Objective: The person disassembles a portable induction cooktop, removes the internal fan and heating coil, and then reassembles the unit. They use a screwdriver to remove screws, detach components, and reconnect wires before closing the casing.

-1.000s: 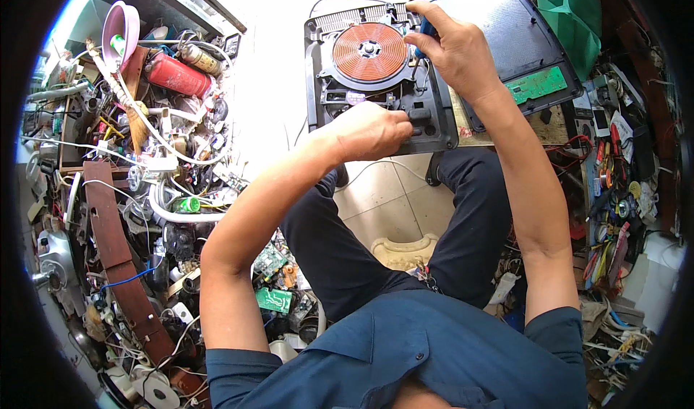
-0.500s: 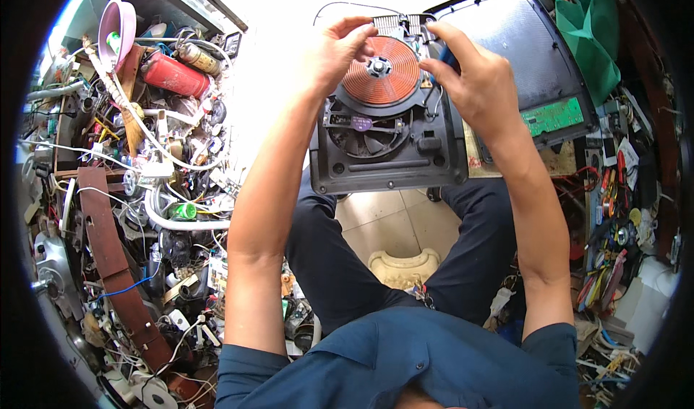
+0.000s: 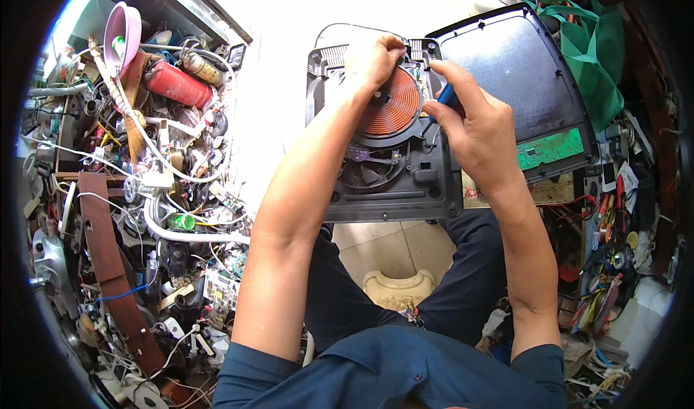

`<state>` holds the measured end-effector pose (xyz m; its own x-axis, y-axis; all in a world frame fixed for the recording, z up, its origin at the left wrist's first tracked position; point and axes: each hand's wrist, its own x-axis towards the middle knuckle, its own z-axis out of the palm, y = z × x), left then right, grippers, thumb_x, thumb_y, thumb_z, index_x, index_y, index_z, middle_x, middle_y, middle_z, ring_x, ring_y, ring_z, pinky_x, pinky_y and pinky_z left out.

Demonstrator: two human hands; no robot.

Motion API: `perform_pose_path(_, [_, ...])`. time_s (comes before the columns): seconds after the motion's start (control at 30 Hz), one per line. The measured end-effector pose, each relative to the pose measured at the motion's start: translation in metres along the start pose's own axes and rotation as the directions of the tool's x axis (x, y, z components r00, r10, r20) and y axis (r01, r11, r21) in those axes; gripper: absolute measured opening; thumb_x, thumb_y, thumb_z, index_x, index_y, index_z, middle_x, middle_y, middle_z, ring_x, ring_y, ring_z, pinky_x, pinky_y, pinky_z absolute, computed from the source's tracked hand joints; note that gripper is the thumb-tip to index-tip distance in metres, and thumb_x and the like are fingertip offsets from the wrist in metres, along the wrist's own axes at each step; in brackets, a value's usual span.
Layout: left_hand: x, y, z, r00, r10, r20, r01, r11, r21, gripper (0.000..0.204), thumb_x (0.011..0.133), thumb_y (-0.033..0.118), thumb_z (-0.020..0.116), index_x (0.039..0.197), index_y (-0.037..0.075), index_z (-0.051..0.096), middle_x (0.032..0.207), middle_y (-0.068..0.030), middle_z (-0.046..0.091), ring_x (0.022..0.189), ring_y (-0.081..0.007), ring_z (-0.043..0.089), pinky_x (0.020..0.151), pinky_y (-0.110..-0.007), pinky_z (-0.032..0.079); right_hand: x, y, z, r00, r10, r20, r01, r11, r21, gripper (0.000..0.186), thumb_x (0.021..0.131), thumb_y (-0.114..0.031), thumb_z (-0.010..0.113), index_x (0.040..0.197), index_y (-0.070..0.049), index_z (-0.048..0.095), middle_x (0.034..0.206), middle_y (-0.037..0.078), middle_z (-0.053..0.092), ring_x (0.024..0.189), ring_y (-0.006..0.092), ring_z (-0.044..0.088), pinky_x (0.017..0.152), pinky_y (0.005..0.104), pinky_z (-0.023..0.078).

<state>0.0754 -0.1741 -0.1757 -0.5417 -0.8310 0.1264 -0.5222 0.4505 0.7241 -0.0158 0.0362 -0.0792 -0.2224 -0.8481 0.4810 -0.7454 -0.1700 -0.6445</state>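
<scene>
Opened induction cooker (image 3: 416,152) lies upper centre in the head view, just beside a black cover (image 3: 499,69). Over the last second the left hand (image 3: 374,60) has moved from the cooker's near end to the orange coil's (image 3: 397,105) far rim, bunched, its hold hidden; the right hand (image 3: 473,123) closes around a blue-handled tool (image 3: 448,96) beside the coil, so work now seems centred there.

Red cylinder (image 3: 173,83) (tilted), pink basin (image 3: 132,27), green bag (image 3: 596,58)
</scene>
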Motion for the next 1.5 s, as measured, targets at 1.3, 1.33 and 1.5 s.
perform_pose_path(1.3, [0.003,-0.008,0.015,0.992,0.025,-0.125,-0.01,0.993,0.119,0.017,0.081,0.03,0.082,0.096,0.023,0.084,0.096,-0.0065,0.078,0.089,-0.0276,0.074,0.081,-0.039,0.059,0.0,-0.022,0.007,0.985,-0.17,-0.04,0.155,0.958,-0.24,0.045,0.083,-0.017,0.083,0.125,-0.011,0.066,0.086,0.015,0.069,0.071,0.0375,0.067,0.06,0.0435,0.052])
perform_pose_path(1.33, [0.005,-0.01,0.014,0.99,0.038,-0.133,-0.019,0.989,0.144,0.018,0.081,0.031,0.082,0.097,0.024,0.084,0.095,-0.0066,0.078,0.088,-0.0279,0.074,0.08,-0.039,0.059,-0.001,-0.022,0.006,0.983,-0.18,-0.038,0.167,0.958,-0.234,0.045,0.084,-0.017,0.083,0.125,-0.01,0.066,0.087,0.015,0.069,0.072,0.038,0.068,0.06,0.044,0.052])
perform_pose_path(1.5, [0.005,-0.021,0.02,0.984,0.113,-0.136,-0.104,0.992,0.072,0.021,0.081,0.032,0.081,0.099,0.023,0.084,0.096,-0.0081,0.078,0.09,-0.0291,0.075,0.082,-0.039,0.059,0.019,-0.012,-0.012,0.99,-0.052,-0.128,0.046,0.998,-0.049,0.043,0.088,-0.009,0.077,0.128,-0.009,0.062,0.1,0.02,0.072,0.078,0.0391,0.071,0.066,0.0455,0.055])
